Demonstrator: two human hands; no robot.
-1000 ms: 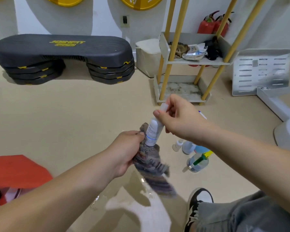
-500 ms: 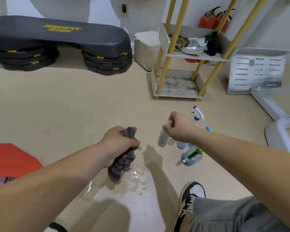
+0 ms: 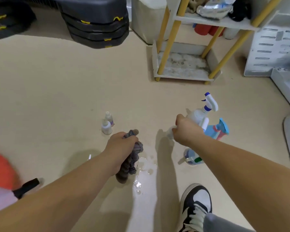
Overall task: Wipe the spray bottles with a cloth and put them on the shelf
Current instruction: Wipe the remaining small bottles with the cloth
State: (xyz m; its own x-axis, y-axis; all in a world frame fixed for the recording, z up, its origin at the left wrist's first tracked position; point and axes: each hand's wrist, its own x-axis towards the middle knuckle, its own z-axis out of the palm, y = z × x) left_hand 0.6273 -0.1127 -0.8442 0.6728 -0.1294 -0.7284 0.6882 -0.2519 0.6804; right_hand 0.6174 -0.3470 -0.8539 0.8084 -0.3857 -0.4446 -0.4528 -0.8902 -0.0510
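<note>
Because water [image 3: 144,166] is pooled on the floor [image 3: 57,106] just ahead of the shoe [image 3: 197,200], a slip is risked, and the cloth [image 3: 132,159], bunched in the tightly curled left hand [image 3: 121,145], hangs close over that wet patch and may be soaked. A small bottle [image 3: 169,133], blurred, is pinched in the curled right hand [image 3: 185,129] close by the standing spray bottles [image 3: 197,114], which could be toppled. The shelf [image 3: 181,77] is set well beyond.

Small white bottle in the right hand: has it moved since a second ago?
Yes. The small white bottle in the right hand came down, now low beside the standing white trigger sprayer.
</note>
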